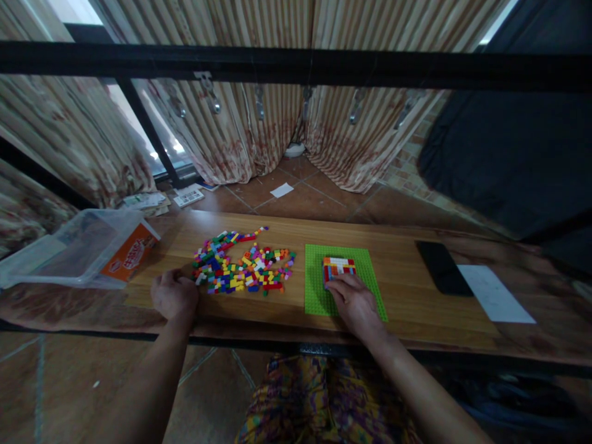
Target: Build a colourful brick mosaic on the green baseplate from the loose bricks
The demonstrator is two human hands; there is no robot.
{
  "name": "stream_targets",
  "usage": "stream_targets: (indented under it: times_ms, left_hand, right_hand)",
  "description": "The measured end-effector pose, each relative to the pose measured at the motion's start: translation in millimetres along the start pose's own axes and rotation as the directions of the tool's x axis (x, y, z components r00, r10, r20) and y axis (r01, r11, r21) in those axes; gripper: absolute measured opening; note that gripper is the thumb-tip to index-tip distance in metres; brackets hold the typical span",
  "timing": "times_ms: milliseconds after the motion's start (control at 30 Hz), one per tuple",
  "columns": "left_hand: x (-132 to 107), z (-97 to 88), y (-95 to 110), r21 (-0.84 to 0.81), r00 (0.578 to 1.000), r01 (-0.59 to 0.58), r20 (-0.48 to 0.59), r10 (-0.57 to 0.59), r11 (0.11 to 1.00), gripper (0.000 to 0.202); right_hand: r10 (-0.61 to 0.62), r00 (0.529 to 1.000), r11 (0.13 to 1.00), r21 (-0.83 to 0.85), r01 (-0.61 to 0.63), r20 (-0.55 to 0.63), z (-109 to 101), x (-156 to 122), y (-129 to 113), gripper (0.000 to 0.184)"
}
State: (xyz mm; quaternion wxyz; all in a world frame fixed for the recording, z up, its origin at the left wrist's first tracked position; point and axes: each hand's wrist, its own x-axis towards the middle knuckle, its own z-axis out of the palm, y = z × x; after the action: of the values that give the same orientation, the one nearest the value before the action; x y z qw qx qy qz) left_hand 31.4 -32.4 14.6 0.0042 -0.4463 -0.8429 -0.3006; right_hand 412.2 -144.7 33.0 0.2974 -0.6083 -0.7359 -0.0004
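A green baseplate [365, 271] lies on the wooden table [407, 296]. On it stands a small block of red, white, orange and yellow bricks [338, 266]. My right hand [354, 301] rests on the baseplate with its fingers against the near side of that block. A loose pile of small bricks in several colours [240, 268] lies to the left of the plate. My left hand [173, 295] sits at the pile's left edge, fingers curled in; whether it holds a brick is hidden.
A clear plastic box [69, 253] with an orange label lies tipped at the table's left end. A black phone [441, 266] and a white sheet [494, 293] lie to the right. Striped curtains and a tiled floor are beyond the table.
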Motion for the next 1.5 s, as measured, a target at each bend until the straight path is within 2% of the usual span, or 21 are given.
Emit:
stream_targets:
  times_ms: [300,1233,1367,1433,1500]
  left_hand:
    - [-1.2,-1.8,1.9,0.005,1.000,-0.004,0.004,0.004,1.000,0.035]
    - [-1.6,-4.5,5.4,0.021,0.999,0.020,0.033,-0.021,1.000,0.033]
    - [-1.8,-7.6,8.1,0.038,0.999,0.020,0.047,-0.022,0.999,0.032]
    - [-1.6,-8.3,8.9,0.045,0.998,0.034,0.050,-0.037,0.998,0.032]
    - [-1.1,-7.9,8.8,0.048,0.998,0.042,0.047,-0.044,0.998,0.031]
  right_hand:
    - [0.060,0.998,0.998,-0.021,-0.060,0.012,-1.8,1.8,-4.8,0.018]
    - [0.021,0.996,0.997,0.076,-0.015,-0.087,7.9,-3.0,1.1,0.025]
    - [0.075,0.993,0.989,0.132,-0.063,-0.087,1.9,-5.5,-2.5,0.024]
    - [0.153,0.983,0.975,0.180,-0.133,-0.103,-6.1,-10.2,-0.4,0.022]
    - [0.269,0.951,0.948,0.220,-0.232,-0.153,-16.3,-16.8,6.1,0.022]
